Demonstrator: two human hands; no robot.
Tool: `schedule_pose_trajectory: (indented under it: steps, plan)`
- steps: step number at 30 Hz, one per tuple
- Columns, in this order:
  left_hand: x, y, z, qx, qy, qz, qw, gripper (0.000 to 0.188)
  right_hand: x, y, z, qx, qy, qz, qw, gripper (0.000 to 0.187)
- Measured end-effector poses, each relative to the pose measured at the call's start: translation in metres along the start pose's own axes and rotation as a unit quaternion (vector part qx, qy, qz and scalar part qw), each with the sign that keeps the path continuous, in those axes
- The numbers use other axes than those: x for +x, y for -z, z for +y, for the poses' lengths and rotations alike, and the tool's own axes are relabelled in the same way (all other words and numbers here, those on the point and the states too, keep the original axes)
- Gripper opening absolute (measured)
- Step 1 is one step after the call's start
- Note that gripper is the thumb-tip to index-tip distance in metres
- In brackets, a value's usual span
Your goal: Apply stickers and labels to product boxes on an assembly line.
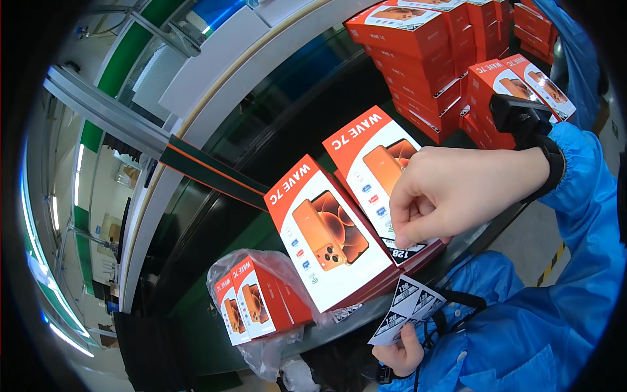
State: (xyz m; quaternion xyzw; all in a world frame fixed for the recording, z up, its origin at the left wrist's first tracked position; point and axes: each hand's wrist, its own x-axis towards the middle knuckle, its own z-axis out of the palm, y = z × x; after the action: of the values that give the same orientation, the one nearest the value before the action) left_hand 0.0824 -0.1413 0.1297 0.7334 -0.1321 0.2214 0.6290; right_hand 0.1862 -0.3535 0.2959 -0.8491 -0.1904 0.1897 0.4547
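My right hand (450, 189) is closed in a pinch at the near corner of a red and white phone box (359, 147). Its fingertips meet a small black-and-white label sticker (400, 253) lying along that corner. Low in the picture, my left hand (401, 353) grips a sheet of label stickers (406, 312) between thumb and fingers. Another phone box (326, 238) lies face up against the first one on its left. Both show an orange phone on the lid. The right hand covers part of the right box's lid.
Stacked red boxes (418, 65) stand at the far right, with more boxes (490, 91) beside my right wrist. Left of the middle boxes, clear plastic wrap (274, 261) surrounds smaller-looking boxes (251, 300). A green-and-orange strip (209, 173) crosses the dark conveyor-like surface (189, 313). A metal rail (111, 117) runs behind.
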Motion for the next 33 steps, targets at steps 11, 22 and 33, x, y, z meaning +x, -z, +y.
schedule_pose_trajectory:
  steps: [11,22,33]
  plan:
    - [-0.001,-0.008,-0.003,-0.031,0.004,0.029,0.999,0.022,0.003,0.001,0.000,-0.033,-0.008,0.001,0.999,0.024]
    - [-0.008,-0.015,0.003,-0.061,-0.012,0.055,0.997,0.024,-0.001,0.001,0.009,-0.119,0.031,-0.002,0.992,0.028]
    - [0.007,-0.011,0.027,-0.181,-0.014,0.084,0.980,0.047,-0.047,-0.045,0.004,-0.072,0.182,0.031,0.980,0.037]
